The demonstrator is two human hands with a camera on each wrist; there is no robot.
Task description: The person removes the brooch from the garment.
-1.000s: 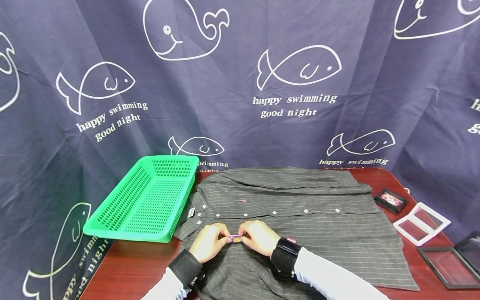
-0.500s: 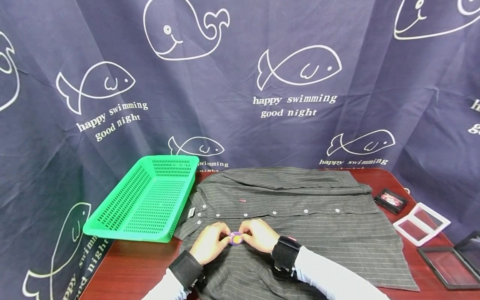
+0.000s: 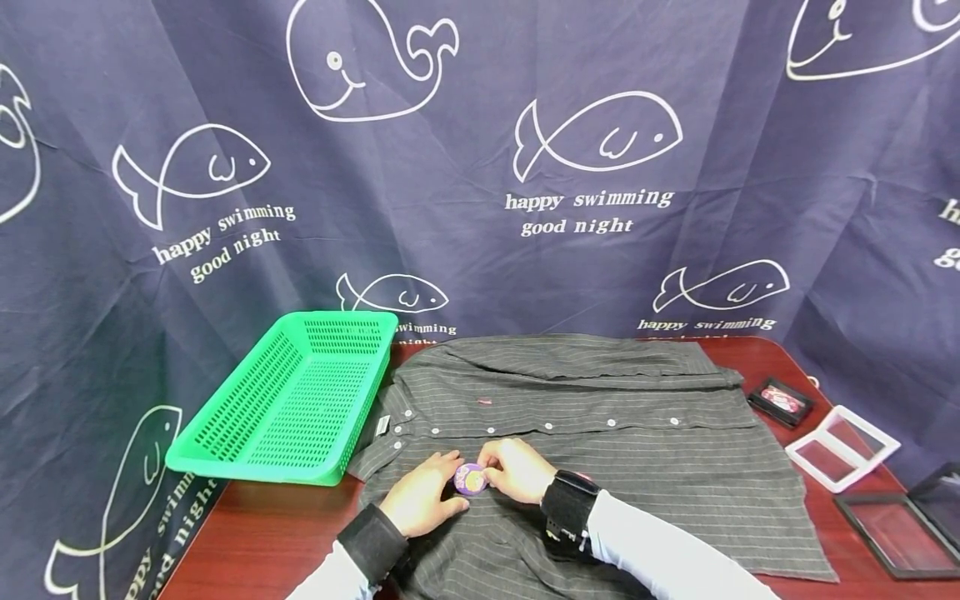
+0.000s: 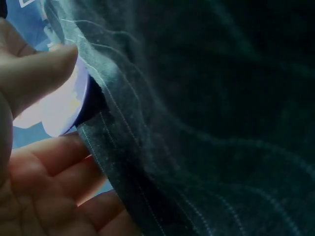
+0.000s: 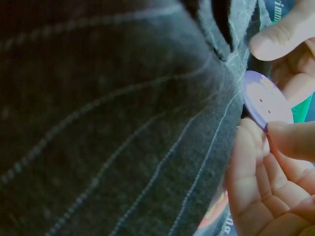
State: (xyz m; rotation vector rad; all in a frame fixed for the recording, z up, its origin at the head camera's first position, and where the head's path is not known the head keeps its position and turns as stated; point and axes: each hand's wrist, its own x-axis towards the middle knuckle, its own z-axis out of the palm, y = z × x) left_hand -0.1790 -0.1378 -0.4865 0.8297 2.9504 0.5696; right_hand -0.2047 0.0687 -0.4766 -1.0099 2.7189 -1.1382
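A round purple badge [image 3: 470, 479] with a yellow and pink picture lies face up against a dark pinstriped shirt [image 3: 645, 483]. My right hand [image 3: 517, 473] pinches the badge's right edge between thumb and fingers; the right wrist view shows the thumb on the badge [image 5: 266, 98] and fingers under its lower edge. On the other side, my left hand [image 3: 420, 497] has its thumb spread away from its fingers, which lie on the cloth beside the badge. The left wrist view shows its loose fingers near the shirt. The badge's back is hidden.
A green plastic basket [image 3: 307, 400] stands at the left of the red-brown table [image 3: 255, 525]. Along the right edge lie a black case with a red picture [image 3: 782, 400], a white frame [image 3: 843, 446] and a black frame [image 3: 900, 533]. A printed curtain [image 3: 480, 250] hangs behind.
The badge has turned from nearly edge-on to face up. My left hand has let go of it and spread its thumb and fingers; my right hand keeps its pinch.
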